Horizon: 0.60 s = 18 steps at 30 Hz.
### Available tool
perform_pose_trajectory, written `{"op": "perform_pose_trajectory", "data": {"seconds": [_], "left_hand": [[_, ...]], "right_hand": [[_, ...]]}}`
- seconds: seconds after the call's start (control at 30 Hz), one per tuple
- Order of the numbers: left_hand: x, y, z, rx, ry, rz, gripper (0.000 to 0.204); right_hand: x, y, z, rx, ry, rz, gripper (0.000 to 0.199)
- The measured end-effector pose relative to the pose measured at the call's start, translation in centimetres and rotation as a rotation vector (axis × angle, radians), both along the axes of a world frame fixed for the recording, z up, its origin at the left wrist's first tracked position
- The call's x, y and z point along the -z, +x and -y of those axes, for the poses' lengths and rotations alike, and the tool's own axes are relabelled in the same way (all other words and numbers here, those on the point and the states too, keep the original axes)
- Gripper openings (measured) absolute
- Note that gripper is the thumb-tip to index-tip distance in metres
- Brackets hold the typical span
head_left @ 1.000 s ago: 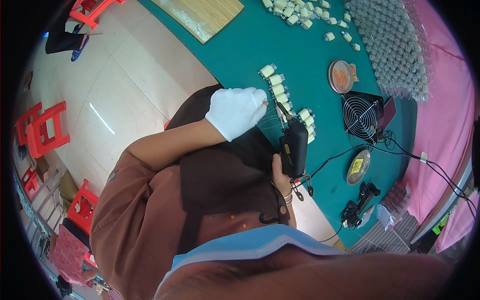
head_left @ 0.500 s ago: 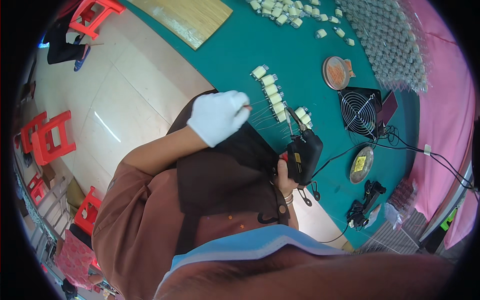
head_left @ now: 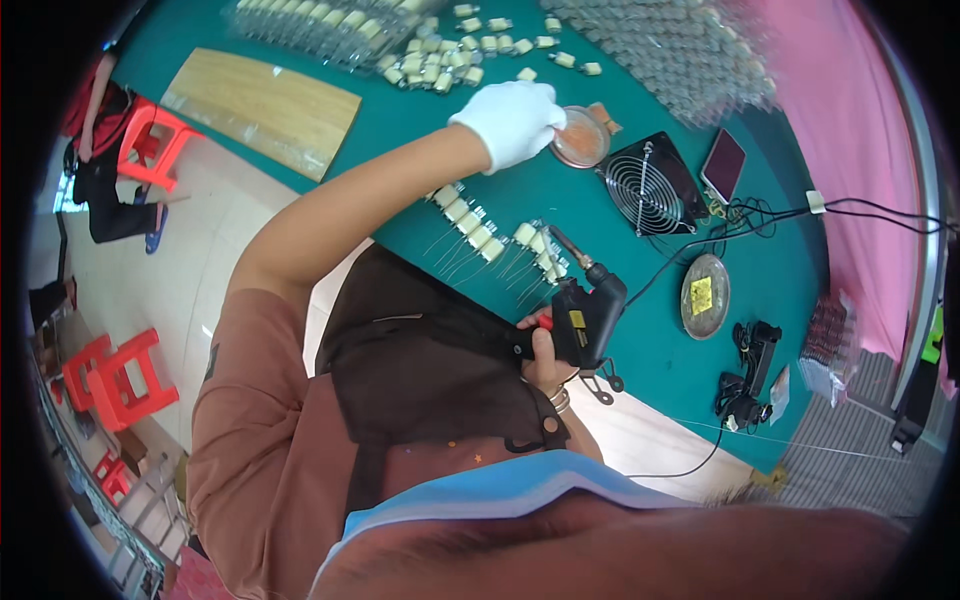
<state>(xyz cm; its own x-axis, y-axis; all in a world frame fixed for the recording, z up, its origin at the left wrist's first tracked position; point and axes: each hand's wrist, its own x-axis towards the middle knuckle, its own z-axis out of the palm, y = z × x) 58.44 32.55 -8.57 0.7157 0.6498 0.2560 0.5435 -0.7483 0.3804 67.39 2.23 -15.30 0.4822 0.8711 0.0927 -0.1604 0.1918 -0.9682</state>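
Observation:
My left hand [head_left: 512, 125], in a white glove, reaches out to the rim of a round shallow dish [head_left: 582, 140] of small orange bits. Its fingers look pinched together there; whatever is between them is too small to make out. A black pistol-shaped soldering gun [head_left: 590, 315] is in my right hand [head_left: 542, 358], bare, with the thumb and fingers around the red-trigger grip. The gun's metal tip points at a short row of cream block-shaped electrical parts [head_left: 540, 250] with thin wires. Left of these lies another row of the same parts [head_left: 465, 222], wires toward me.
Loose cream parts [head_left: 440, 62] are heaped at the back, near clear plastic trays [head_left: 670, 50]. Right of the dish stand a black fan [head_left: 650, 185], a phone [head_left: 723, 165], cables, and a metal dish with a yellow sponge [head_left: 702, 295]. A wooden board [head_left: 265, 105] lies at left.
My left hand has gone from beside the wires of the parts to the round dish. The soldering gun, still in my right hand, is at the shorter row. The view has shifted.

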Motion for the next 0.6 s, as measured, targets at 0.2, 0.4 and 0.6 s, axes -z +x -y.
{"op": "perform_pose_trajectory", "data": {"seconds": [0.2,0.4,0.6], "left_hand": [[1.5,5.1,-2.7,0.161,0.057,-0.172,0.014],[2.0,5.1,-2.9,0.166,0.089,-0.176,0.013],[1.7,4.7,-3.3,0.125,0.16,-0.176,0.014]], "right_hand": [[2.8,1.5,1.8,-0.117,-0.078,0.097,0.028],[3.5,1.1,1.8,-0.16,-0.035,0.064,0.023],[1.9,1.1,1.7,-0.137,-0.129,-0.023,0.037]]}}
